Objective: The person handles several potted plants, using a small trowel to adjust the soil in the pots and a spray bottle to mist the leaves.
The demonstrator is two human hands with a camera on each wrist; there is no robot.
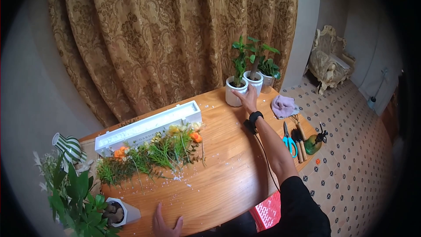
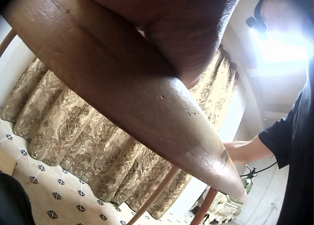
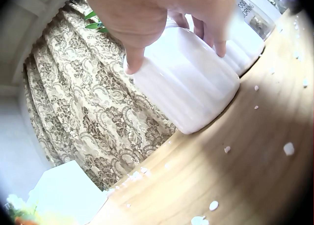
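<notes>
My right hand [image 1: 248, 99] grips a white ribbed flowerpot [image 1: 233, 98] near its rim at the far right of the table. A leafy green plant [image 1: 239, 63] grows from it. In the right wrist view the thumb presses one side of the pot [image 3: 191, 82] and the fingers wrap the other; its base is at the tabletop. A second white pot [image 1: 258, 80] with a thick-stemmed plant stands right beside it, and a glass jar [image 1: 266, 83] with a leafy plant behind. My left hand [image 1: 166, 224] rests on the table's front edge, thumb and fingers spread, holding nothing.
A white planter box [image 1: 149, 125] lies behind a row of artificial flowers and greenery [image 1: 153, 151]. Teal scissors [image 1: 289, 142], small garden tools [image 1: 300, 145], a green spray bottle [image 1: 313, 144] and a purple cloth [image 1: 284, 106] lie right. A potted plant [image 1: 127, 213] and striped vase [image 1: 70, 147] stand left.
</notes>
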